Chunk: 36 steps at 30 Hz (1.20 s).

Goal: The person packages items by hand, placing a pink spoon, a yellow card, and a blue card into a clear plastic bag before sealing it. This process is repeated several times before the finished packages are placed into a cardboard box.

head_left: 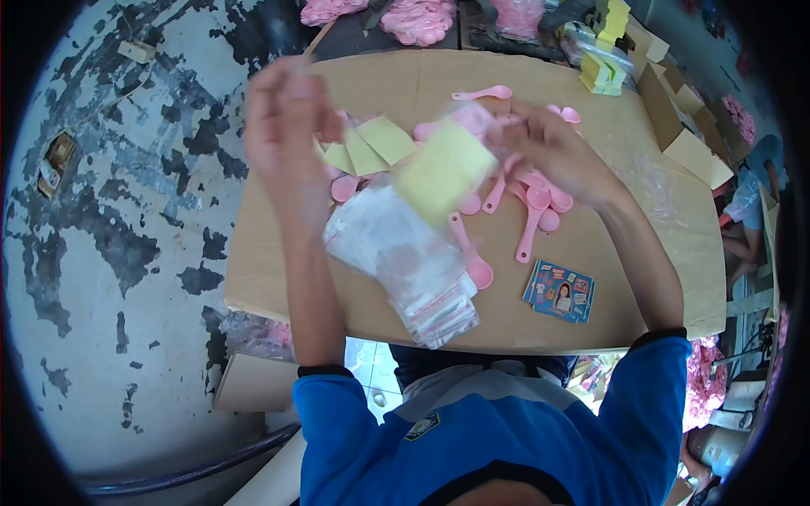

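Note:
My left hand (291, 114) is raised over the left side of the table, smeared by motion, its fingers partly curled. On the right, my right hand (548, 148) pinches what looks like a clear plastic bag with a pale yellow card (447, 173) in it; blur hides the exact edges. Below the card lies a stack of clear plastic bags (405, 253). Several yellow cards (367, 148) are fanned out near my left wrist. Pink measuring spoons (531, 219) lie in a loose heap under and beside my right hand.
A stack of blue printed cards (559, 291) lies near the front edge of the cardboard-covered table (641, 278). Yellow card stacks (603, 72) and an open carton (688, 118) stand at the back right. Pink bundles (418, 21) sit behind. Another person (751, 211) is at far right.

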Available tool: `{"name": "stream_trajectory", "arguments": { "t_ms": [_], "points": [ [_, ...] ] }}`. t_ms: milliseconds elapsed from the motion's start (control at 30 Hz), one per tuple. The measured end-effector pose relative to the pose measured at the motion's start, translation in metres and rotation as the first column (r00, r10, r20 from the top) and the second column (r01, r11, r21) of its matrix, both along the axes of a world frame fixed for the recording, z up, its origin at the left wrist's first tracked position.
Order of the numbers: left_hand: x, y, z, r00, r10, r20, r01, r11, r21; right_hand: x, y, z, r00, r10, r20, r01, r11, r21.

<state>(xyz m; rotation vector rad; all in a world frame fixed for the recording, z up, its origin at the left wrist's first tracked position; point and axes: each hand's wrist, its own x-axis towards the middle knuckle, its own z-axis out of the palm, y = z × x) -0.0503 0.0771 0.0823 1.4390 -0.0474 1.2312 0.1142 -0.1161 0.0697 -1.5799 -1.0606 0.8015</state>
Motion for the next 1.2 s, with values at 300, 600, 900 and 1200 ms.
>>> {"name": "stream_trajectory", "arguments": {
  "t_ms": [300, 600, 900, 1200],
  "points": [
    [-0.081, -0.025, -0.068, 0.737, 0.127, -0.663, 0.293, 0.825, 0.484, -0.039, 0.023, -0.055, 0.772, 0.334, 0.541, -0.118, 0.911, -0.394],
    [-0.105, -0.072, -0.110, 0.683, 0.219, -0.696, 0.270, 0.810, 0.520, -0.032, 0.018, -0.078, 0.904, 0.205, 0.375, -0.183, 0.979, -0.094],
    [-0.093, -0.065, -0.090, 0.676, 0.242, -0.696, 0.297, 0.774, 0.559, -0.026, -0.014, -0.040, 0.985, 0.036, 0.167, -0.053, 0.994, 0.098],
    [0.026, -0.073, -0.035, 0.621, -0.670, -0.408, 0.425, 0.724, -0.543, -0.024, -0.100, -0.035, 0.816, 0.073, 0.573, -0.023, 0.995, -0.094]
  ]
}}
